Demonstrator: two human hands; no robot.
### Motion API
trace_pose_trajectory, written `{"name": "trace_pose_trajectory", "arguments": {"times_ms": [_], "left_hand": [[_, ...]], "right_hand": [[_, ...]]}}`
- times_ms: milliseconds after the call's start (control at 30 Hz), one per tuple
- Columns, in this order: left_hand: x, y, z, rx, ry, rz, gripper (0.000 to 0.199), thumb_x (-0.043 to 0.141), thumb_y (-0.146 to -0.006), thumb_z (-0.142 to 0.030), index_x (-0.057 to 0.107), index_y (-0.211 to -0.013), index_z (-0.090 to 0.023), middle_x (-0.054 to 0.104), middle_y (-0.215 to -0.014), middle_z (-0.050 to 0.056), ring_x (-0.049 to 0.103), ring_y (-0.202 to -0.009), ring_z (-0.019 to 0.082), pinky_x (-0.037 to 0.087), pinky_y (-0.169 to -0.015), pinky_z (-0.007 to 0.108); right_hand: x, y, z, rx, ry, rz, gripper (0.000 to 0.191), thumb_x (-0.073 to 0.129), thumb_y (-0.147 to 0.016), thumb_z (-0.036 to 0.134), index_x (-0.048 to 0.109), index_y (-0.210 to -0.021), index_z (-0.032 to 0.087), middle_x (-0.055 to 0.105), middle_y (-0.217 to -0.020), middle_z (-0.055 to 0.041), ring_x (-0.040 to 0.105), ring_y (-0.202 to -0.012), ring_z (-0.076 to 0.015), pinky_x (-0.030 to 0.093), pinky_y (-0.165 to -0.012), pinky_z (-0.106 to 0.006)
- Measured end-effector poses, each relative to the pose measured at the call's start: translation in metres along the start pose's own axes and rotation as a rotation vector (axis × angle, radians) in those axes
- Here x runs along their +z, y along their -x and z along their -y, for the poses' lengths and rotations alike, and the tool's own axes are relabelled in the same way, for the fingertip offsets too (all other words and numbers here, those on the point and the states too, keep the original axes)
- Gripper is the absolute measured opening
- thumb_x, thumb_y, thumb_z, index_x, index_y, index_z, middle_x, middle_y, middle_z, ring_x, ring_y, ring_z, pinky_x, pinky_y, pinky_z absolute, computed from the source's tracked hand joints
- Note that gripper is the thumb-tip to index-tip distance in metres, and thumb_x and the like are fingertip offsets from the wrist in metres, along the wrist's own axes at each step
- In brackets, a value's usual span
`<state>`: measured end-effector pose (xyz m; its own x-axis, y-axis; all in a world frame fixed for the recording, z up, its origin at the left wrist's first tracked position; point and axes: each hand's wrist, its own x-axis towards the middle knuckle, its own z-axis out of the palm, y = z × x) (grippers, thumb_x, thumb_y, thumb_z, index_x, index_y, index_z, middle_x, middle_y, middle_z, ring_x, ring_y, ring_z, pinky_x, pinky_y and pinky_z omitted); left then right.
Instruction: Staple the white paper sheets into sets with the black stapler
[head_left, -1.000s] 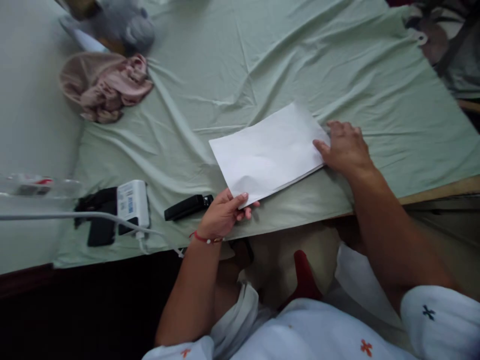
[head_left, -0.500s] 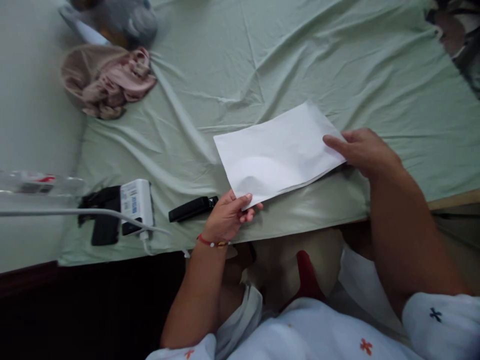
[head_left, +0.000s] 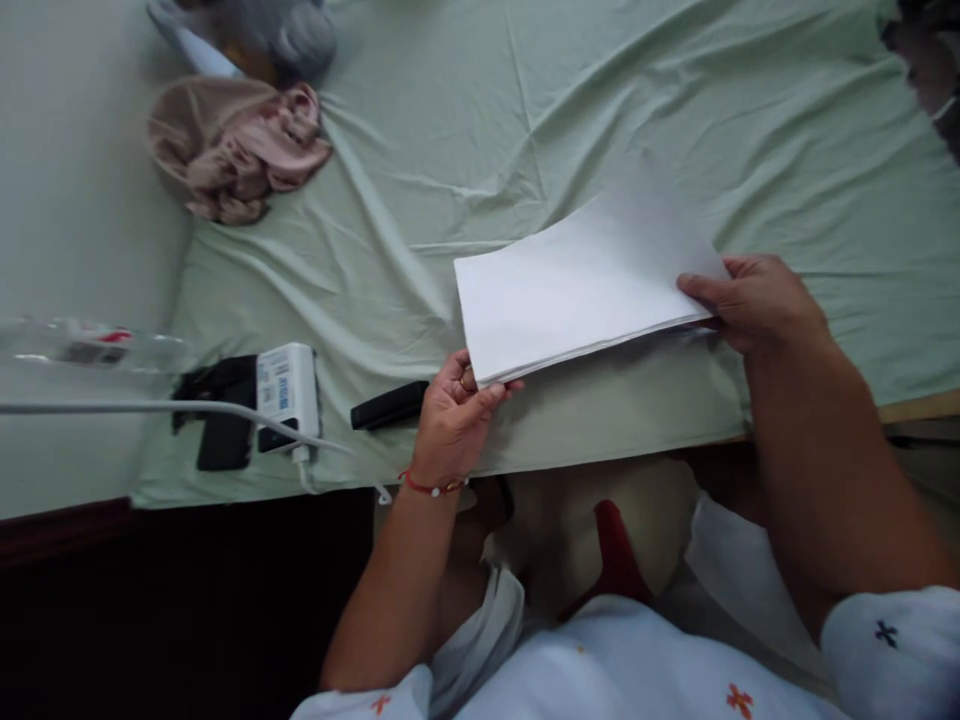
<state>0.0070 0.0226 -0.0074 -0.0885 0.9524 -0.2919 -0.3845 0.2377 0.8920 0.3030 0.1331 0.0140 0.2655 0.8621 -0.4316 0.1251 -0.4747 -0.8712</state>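
Note:
A thin stack of white paper sheets (head_left: 585,280) is held between my two hands, above the green bedsheet. My left hand (head_left: 457,415), with a red bracelet at the wrist, grips the stack's near left corner, thumb along the near edge. At the right end, my right hand (head_left: 765,300) pinches the sheets, thumb on top and fingers hidden underneath. The far right part of the paper curves upward. Just left of my left hand lies a black stapler (head_left: 390,404), partly covered by that hand.
On the green bedsheet (head_left: 420,140) lie a crumpled pink cloth (head_left: 240,145), a white box-shaped device (head_left: 289,385) with a cable, and a dark phone (head_left: 225,442). A clear plastic bottle (head_left: 97,345) is at the left. The bed's front edge runs before my lap.
The paper's right side has bent further upward. My left thumb has moved from on top of the corner to the near edge. The view has shifted slightly.

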Motion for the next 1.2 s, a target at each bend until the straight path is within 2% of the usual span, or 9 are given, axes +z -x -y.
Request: {"name": "trace_pose_trajectory", "arguments": {"times_ms": [200, 300, 400, 500, 700, 933, 1100, 1200], "left_hand": [[-0.0029, 0.0004, -0.0005, 0.044, 0.024, -0.010, 0.047, 0.092, -0.069, -0.019, 0.068, -0.109, -0.022, 0.081, -0.090, 0.001, 0.082, -0.089, 0.020, 0.064, -0.080, 0.029], [-0.0057, -0.0001, -0.0012, 0.027, 0.049, -0.019, 0.041, 0.086, -0.072, -0.026, 0.070, -0.110, -0.021, 0.082, -0.091, 0.003, 0.082, -0.088, 0.023, 0.066, -0.083, 0.035], [-0.0068, -0.0011, -0.0001, 0.042, 0.053, -0.075, 0.040, 0.089, -0.076, -0.032, 0.071, -0.110, -0.020, 0.082, -0.091, 0.003, 0.080, -0.084, 0.020, 0.066, -0.080, 0.033], [-0.0059, -0.0014, 0.0018, 0.085, 0.044, -0.105, 0.052, 0.097, -0.070, -0.027, 0.071, -0.114, -0.020, 0.083, -0.091, 0.002, 0.079, -0.084, 0.017, 0.066, -0.080, 0.030], [-0.0043, 0.0003, 0.0026, 0.126, 0.007, -0.076, 0.061, 0.100, -0.069, -0.027, 0.070, -0.122, -0.021, 0.083, -0.090, 0.001, 0.080, -0.086, 0.019, 0.068, -0.085, 0.034], [-0.0030, 0.0005, 0.0020, 0.149, 0.021, -0.091, 0.062, 0.099, -0.070, -0.023, 0.070, -0.124, -0.023, 0.081, -0.085, -0.002, 0.078, -0.081, 0.017, 0.068, -0.082, 0.032], [-0.0002, 0.0025, -0.0005, 0.161, -0.052, -0.128, 0.074, 0.096, -0.073, -0.021, 0.064, -0.138, -0.034, 0.076, -0.080, -0.007, 0.079, -0.079, 0.017, 0.067, -0.081, 0.030], [0.0013, 0.0021, -0.0003, 0.193, -0.085, -0.133, 0.058, 0.094, -0.073, -0.022, 0.072, -0.126, -0.032, 0.074, -0.082, -0.006, 0.080, -0.079, 0.017, 0.066, -0.076, 0.029]], "right_hand": [[0.0009, -0.0011, -0.0002, -0.003, -0.016, -0.015, 0.010, 0.071, -0.093, 0.007, 0.075, -0.086, 0.013, 0.075, -0.089, -0.0082, 0.057, -0.067, -0.0117, 0.049, -0.070, -0.031], [0.0016, -0.0007, 0.0005, 0.005, -0.011, -0.020, 0.012, 0.070, -0.094, 0.006, 0.074, -0.085, 0.013, 0.074, -0.086, -0.0071, 0.056, -0.066, -0.0111, 0.048, -0.069, -0.030], [0.0016, 0.0002, 0.0009, -0.006, -0.007, -0.035, 0.014, 0.070, -0.092, 0.005, 0.074, -0.083, 0.014, 0.075, -0.085, -0.0070, 0.057, -0.067, -0.0113, 0.049, -0.070, -0.030], [0.0009, 0.0010, 0.0010, -0.009, 0.012, -0.048, 0.011, 0.071, -0.091, 0.006, 0.075, -0.084, 0.013, 0.075, -0.088, -0.0081, 0.056, -0.068, -0.0118, 0.049, -0.071, -0.030], [-0.0001, 0.0015, 0.0011, -0.013, 0.036, -0.045, 0.012, 0.070, -0.092, 0.006, 0.074, -0.083, 0.014, 0.075, -0.087, -0.0071, 0.055, -0.067, -0.0114, 0.047, -0.069, -0.029], [-0.0014, -0.0020, -0.0024, -0.015, 0.038, -0.037, 0.009, 0.071, -0.092, 0.008, 0.075, -0.086, 0.014, 0.073, -0.084, -0.0063, 0.054, -0.066, -0.0123, 0.045, -0.064, -0.029], [0.0003, 0.0018, 0.0014, 0.012, -0.002, -0.025, 0.016, 0.070, -0.092, 0.006, 0.071, -0.079, 0.015, 0.071, -0.083, -0.0057, 0.053, -0.065, -0.0107, 0.046, -0.068, -0.029], [0.0009, 0.0046, 0.0039, 0.007, 0.030, -0.019, 0.018, 0.070, -0.092, 0.006, 0.070, -0.077, 0.016, 0.070, -0.079, -0.0043, 0.053, -0.065, -0.0117, 0.048, -0.068, -0.029]]}}
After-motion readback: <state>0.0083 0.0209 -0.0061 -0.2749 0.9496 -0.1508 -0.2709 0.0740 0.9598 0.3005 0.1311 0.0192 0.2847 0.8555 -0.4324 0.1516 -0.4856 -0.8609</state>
